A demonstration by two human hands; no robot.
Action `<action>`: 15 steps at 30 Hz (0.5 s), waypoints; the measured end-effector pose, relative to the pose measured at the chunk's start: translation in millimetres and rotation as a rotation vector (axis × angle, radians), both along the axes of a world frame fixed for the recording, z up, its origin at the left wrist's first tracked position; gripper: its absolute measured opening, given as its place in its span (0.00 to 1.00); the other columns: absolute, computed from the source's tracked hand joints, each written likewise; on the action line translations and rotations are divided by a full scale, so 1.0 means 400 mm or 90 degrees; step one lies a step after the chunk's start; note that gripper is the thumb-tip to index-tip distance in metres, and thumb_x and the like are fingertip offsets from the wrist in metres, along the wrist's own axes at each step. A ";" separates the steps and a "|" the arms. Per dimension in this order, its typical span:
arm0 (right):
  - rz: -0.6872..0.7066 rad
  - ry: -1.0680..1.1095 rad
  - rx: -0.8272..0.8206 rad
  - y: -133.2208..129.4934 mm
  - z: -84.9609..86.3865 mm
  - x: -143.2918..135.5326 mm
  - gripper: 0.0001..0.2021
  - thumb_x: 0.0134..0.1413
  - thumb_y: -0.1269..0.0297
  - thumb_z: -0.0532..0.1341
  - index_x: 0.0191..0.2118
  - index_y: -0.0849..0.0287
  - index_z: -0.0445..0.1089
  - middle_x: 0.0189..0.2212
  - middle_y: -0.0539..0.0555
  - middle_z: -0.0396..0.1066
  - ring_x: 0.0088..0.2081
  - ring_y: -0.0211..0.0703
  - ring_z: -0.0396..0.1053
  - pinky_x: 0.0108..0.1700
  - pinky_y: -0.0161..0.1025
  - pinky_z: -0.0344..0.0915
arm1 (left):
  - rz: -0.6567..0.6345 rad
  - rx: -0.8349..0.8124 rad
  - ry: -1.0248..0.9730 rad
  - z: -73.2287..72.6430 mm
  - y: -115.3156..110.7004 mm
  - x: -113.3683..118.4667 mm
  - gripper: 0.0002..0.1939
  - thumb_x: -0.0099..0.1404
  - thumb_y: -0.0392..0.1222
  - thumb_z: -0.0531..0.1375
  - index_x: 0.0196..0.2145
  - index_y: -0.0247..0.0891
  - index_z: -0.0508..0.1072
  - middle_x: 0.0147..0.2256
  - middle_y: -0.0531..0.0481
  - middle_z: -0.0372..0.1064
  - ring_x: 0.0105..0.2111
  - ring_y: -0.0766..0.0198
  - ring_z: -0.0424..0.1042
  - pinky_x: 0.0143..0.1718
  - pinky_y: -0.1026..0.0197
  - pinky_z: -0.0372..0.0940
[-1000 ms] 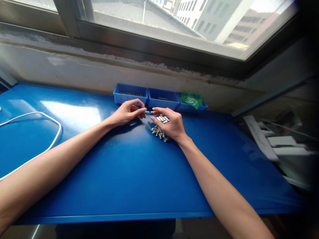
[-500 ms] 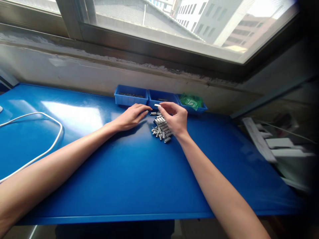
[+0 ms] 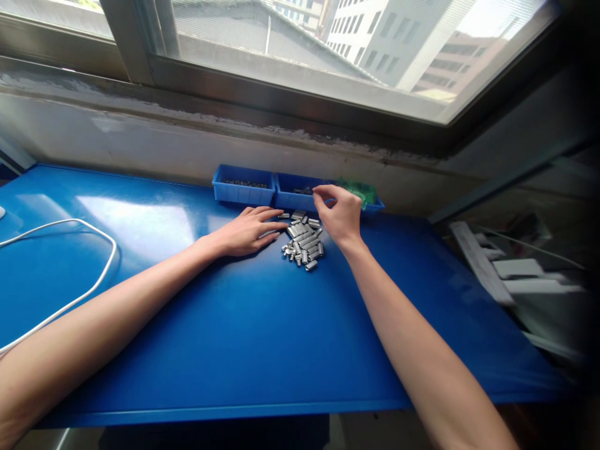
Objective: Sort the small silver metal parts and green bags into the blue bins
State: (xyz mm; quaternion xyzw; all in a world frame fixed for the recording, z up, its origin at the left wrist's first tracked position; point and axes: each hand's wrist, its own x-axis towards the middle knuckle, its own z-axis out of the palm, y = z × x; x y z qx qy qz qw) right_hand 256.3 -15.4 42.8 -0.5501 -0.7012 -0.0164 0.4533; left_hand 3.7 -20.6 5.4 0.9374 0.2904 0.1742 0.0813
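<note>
Several small silver metal pieces lie in a pile on the blue table. My left hand rests at the pile's left edge, fingers apart, with nothing held. Over the front edge of the middle blue bin is my right hand, its thumb and index finger pinched together; whatever may be between the fingertips is too small to make out. Dark pieces show inside that bin. The left blue bin holds many small metal parts. A green plastic bag fills the right bin, partly behind my right hand.
A white cable curves across the left of the blue table. The bins stand near the wall below the window. White objects are beyond the table's right edge.
My right hand has moved right and away from the pile to the middle bin; the bright silver piece in its fingertips no longer shows. My left hand's fingers have spread and lowered beside the pile.
</note>
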 end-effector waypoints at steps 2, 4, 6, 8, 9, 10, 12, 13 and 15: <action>-0.006 0.033 -0.002 -0.021 0.002 -0.008 0.08 0.61 0.66 0.63 0.40 0.56 0.82 0.37 0.56 0.84 0.37 0.51 0.81 0.44 0.46 0.76 | -0.002 0.006 -0.025 -0.003 0.001 0.000 0.23 0.80 0.49 0.50 0.65 0.43 0.72 0.66 0.37 0.64 0.65 0.46 0.65 0.65 0.41 0.60; -0.010 0.074 -0.014 -0.044 0.000 -0.019 0.08 0.60 0.65 0.64 0.39 0.56 0.82 0.36 0.56 0.84 0.38 0.51 0.81 0.41 0.45 0.76 | 0.000 0.007 -0.050 -0.006 0.003 -0.001 0.23 0.79 0.49 0.51 0.63 0.41 0.74 0.62 0.36 0.67 0.60 0.48 0.69 0.62 0.43 0.63; -0.006 0.111 -0.035 -0.066 -0.008 -0.031 0.08 0.60 0.63 0.64 0.40 0.57 0.82 0.36 0.56 0.84 0.37 0.50 0.81 0.40 0.44 0.76 | 0.003 0.001 -0.088 -0.011 0.007 -0.002 0.21 0.78 0.48 0.53 0.60 0.40 0.77 0.57 0.37 0.69 0.56 0.49 0.71 0.60 0.46 0.65; 0.019 0.126 -0.060 -0.085 -0.021 -0.040 0.09 0.60 0.62 0.64 0.41 0.56 0.81 0.37 0.55 0.84 0.37 0.50 0.80 0.40 0.44 0.76 | -0.003 -0.012 -0.136 -0.015 0.013 -0.004 0.19 0.77 0.47 0.55 0.56 0.39 0.79 0.54 0.38 0.71 0.53 0.51 0.72 0.58 0.49 0.67; 0.039 0.125 -0.070 -0.093 -0.028 -0.043 0.09 0.61 0.61 0.64 0.41 0.56 0.81 0.38 0.55 0.84 0.38 0.49 0.80 0.40 0.44 0.76 | -0.006 -0.020 -0.158 -0.017 0.017 -0.004 0.18 0.76 0.46 0.55 0.54 0.39 0.80 0.52 0.38 0.72 0.52 0.52 0.73 0.56 0.51 0.68; 0.058 0.121 -0.077 -0.099 -0.034 -0.046 0.09 0.61 0.61 0.64 0.41 0.56 0.81 0.39 0.55 0.84 0.38 0.49 0.80 0.41 0.43 0.76 | -0.008 -0.028 -0.177 -0.018 0.020 -0.005 0.17 0.76 0.45 0.56 0.53 0.39 0.81 0.50 0.39 0.74 0.50 0.53 0.74 0.54 0.52 0.69; 0.089 0.111 -0.080 -0.106 -0.044 -0.049 0.09 0.61 0.62 0.64 0.41 0.56 0.81 0.39 0.54 0.84 0.39 0.48 0.80 0.42 0.43 0.76 | -0.005 -0.040 -0.206 -0.017 0.024 -0.007 0.15 0.75 0.44 0.57 0.50 0.38 0.81 0.46 0.41 0.76 0.46 0.56 0.76 0.50 0.55 0.70; 0.099 0.107 -0.076 -0.109 -0.047 -0.050 0.08 0.62 0.62 0.64 0.41 0.56 0.81 0.39 0.54 0.84 0.39 0.48 0.80 0.42 0.43 0.75 | -0.001 -0.043 -0.216 -0.016 0.025 -0.007 0.14 0.75 0.43 0.58 0.49 0.37 0.81 0.44 0.42 0.76 0.44 0.56 0.76 0.48 0.56 0.70; 0.113 0.096 -0.068 -0.112 -0.051 -0.052 0.08 0.62 0.64 0.64 0.42 0.56 0.81 0.39 0.53 0.84 0.38 0.47 0.80 0.42 0.42 0.75 | 0.003 -0.039 -0.225 -0.012 0.023 -0.008 0.12 0.74 0.42 0.59 0.48 0.37 0.81 0.44 0.42 0.77 0.43 0.57 0.77 0.48 0.56 0.70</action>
